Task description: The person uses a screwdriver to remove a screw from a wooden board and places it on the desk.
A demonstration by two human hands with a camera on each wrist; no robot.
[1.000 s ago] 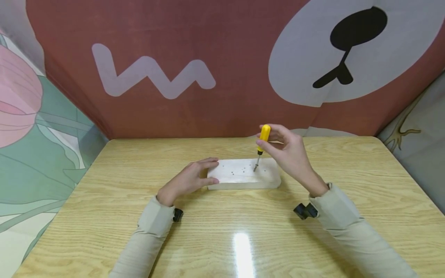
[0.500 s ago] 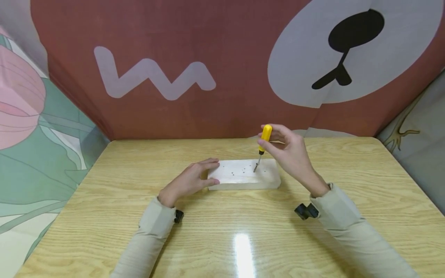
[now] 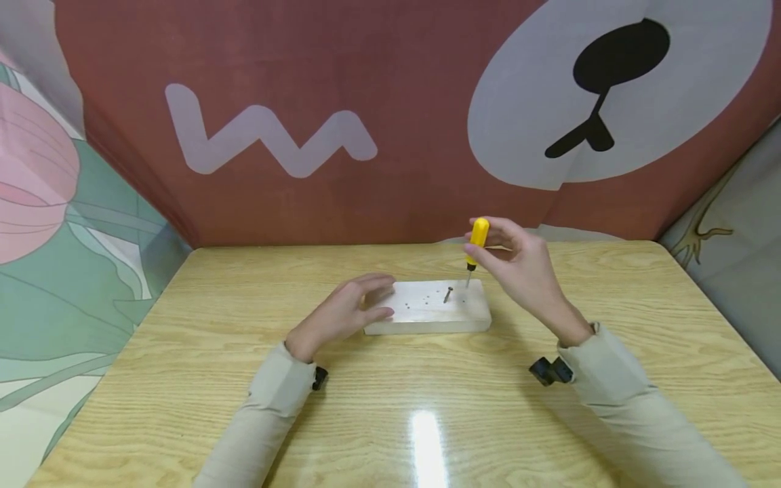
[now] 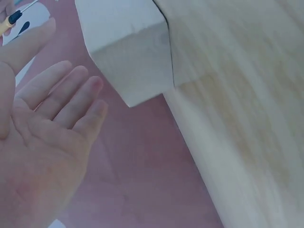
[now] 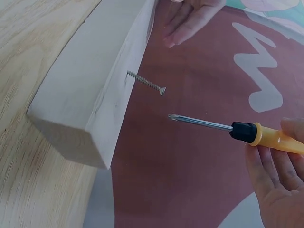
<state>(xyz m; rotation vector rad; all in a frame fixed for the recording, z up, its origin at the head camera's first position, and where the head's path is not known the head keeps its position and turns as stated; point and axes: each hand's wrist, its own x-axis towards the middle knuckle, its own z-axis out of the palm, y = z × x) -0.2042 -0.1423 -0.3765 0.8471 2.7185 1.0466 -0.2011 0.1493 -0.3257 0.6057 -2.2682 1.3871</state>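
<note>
A pale wooden block [image 3: 421, 327] lies on the table, with several small dark holes in its top. One screw [image 3: 448, 295] stands in that top, most of its threaded shank exposed in the right wrist view. My right hand [image 3: 527, 271] pinches the yellow handle of a screwdriver [image 3: 479, 234] between thumb and fingers. The screwdriver's tip is apart from the screw head, to its right in the head view. At the block's left end hovers my left hand [image 3: 342, 308], fingers extended and holding nothing; a gap to the block [image 4: 130, 71] shows in the left wrist view.
The wood-grain table [image 3: 293, 420] reaches back to a reddish cloth backdrop [image 3: 421, 190] printed with a cartoon face. Patterned side panels [image 3: 122, 271] flank the table. A black wrist camera [image 3: 550, 371] sits under the right sleeve.
The screwdriver has lifted off the screw and moved right with my right hand, leaving the screw standing. My left hand, earlier at the block's left end, has come off it and shifted slightly right.
</note>
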